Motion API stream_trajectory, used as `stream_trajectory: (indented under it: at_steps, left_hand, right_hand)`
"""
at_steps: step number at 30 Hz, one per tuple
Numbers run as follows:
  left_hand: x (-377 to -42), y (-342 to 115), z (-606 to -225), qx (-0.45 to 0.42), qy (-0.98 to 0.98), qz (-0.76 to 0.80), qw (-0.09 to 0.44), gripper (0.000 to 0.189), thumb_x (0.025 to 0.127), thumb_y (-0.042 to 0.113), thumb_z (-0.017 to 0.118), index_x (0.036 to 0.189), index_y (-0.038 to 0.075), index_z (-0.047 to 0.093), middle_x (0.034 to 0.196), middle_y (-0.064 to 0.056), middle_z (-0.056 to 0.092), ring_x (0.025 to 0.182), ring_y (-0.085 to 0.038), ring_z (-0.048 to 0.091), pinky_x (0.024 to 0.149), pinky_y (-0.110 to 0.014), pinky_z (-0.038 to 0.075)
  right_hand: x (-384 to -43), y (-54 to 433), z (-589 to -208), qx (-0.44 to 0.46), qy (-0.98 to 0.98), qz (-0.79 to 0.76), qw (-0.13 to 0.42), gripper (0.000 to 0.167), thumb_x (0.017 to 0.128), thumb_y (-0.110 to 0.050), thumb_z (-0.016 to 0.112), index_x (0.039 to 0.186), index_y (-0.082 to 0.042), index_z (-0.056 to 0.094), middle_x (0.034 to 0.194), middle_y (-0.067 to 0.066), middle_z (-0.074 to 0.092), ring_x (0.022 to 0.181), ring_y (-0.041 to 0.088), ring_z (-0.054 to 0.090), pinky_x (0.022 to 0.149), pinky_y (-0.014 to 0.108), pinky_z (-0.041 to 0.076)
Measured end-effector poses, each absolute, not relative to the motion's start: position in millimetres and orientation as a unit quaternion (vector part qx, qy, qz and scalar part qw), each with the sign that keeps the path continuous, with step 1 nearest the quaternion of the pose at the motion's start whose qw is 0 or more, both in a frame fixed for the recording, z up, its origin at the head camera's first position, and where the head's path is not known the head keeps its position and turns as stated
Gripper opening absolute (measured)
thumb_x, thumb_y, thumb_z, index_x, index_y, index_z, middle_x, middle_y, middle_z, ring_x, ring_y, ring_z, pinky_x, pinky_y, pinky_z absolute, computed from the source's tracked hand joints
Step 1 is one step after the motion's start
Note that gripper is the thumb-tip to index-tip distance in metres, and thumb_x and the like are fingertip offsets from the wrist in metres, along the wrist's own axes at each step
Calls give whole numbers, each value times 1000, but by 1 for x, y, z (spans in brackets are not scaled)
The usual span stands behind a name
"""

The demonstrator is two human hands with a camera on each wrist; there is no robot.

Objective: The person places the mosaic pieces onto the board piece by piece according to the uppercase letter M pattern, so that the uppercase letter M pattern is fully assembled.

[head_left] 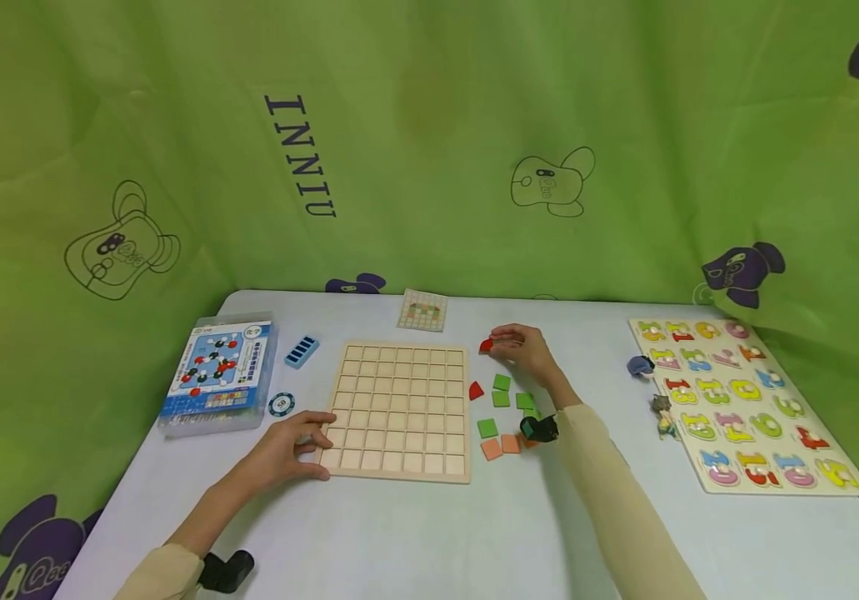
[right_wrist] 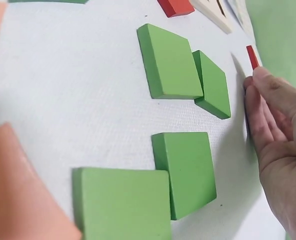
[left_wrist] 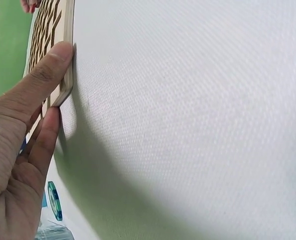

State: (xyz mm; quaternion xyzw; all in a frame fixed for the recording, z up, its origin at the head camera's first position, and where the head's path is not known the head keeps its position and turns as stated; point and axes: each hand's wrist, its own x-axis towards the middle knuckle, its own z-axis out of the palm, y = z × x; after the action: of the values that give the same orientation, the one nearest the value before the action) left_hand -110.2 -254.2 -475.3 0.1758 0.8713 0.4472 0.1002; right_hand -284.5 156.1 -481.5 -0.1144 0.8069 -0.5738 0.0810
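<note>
A square wooden grid board (head_left: 399, 477) lies flat on the table. My left hand (head_left: 287, 450) grips its near left corner, thumb at the front edge and fingers along the left side; the left wrist view shows this thumb (left_wrist: 50, 62) on the rim. Beyond the board's right side, my right hand (head_left: 525, 354) pinches a red wooden piece (right_wrist: 253, 57) between thumb and fingertips. Another red piece (head_left: 476, 390) lies beside the board. Several green square tiles (right_wrist: 173, 65) are scattered nearer me, with orange tiles (head_left: 491, 450) below them.
Behind the board stands a small pattern card (head_left: 422, 311). At left are a boxed chemistry set (head_left: 215, 371), a blue slotted block (head_left: 302, 352) and a round chip (head_left: 282, 404). A number puzzle board (head_left: 747, 408) and two small figures, one grey-headed (head_left: 664, 415), lie right.
</note>
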Motion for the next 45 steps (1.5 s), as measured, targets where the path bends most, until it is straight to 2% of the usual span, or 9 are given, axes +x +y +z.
stream_trajectory:
  at_steps: [8,13,18,26,35,40,42,45]
  left_hand:
    - [-108,-254,-476,171,864,462,105,28,66,6,86,88,2,69,134,-24,48,122,-46,45,90,-30,53]
    - [-107,-254,-476,169,862,467,104,28,66,5,86,88,2,69,134,-24,48,122,-45,46,89,-29,54]
    - [-107,-254,-476,166,860,471,106,28,65,6,86,88,1,69,134,-24,48,122,-45,46,89,-30,54]
    - [-108,-254,-475,166,861,469,105,29,66,6,86,89,2,70,135,-24,47,122,-45,46,90,-31,54]
    - [-108,-254,-474,160,860,473,108,28,67,6,85,89,2,70,135,-23,47,124,-45,44,91,-31,53]
    - [-109,-254,-475,160,862,469,105,28,67,6,85,89,3,69,136,-23,47,125,-45,43,91,-30,53]
    - [-109,-254,-475,161,863,468,103,28,66,5,85,89,3,69,136,-23,47,125,-45,43,91,-29,53]
    - [-109,-254,-476,164,862,469,101,28,66,5,85,89,3,69,135,-23,47,125,-45,44,91,-29,53]
  right_hand:
    - [-279,158,-488,-82,808,-578,79,40,86,0,69,123,6,57,118,22,63,103,25,64,86,24,54]
    - [-274,155,-486,-92,793,-598,79,37,86,2,68,122,6,59,117,24,63,100,24,65,81,19,55]
    - [-269,151,-483,-104,765,-630,84,37,86,4,67,122,9,57,119,27,61,102,25,65,82,20,55]
    - [-262,142,-481,-110,738,-660,85,38,85,3,68,122,7,58,119,24,62,91,10,67,81,23,57]
    - [-247,123,-471,-134,720,-676,80,37,85,3,69,120,7,59,120,26,61,95,16,66,82,26,57]
    - [-244,110,-470,-141,714,-681,83,37,85,1,69,120,7,59,121,25,61,99,22,65,85,36,57]
    - [-243,103,-470,-139,709,-686,85,36,85,1,70,119,6,60,120,24,62,99,21,66,86,39,56]
    - [-242,93,-469,-139,705,-690,88,35,85,0,70,119,6,60,118,22,63,97,16,66,85,35,57]
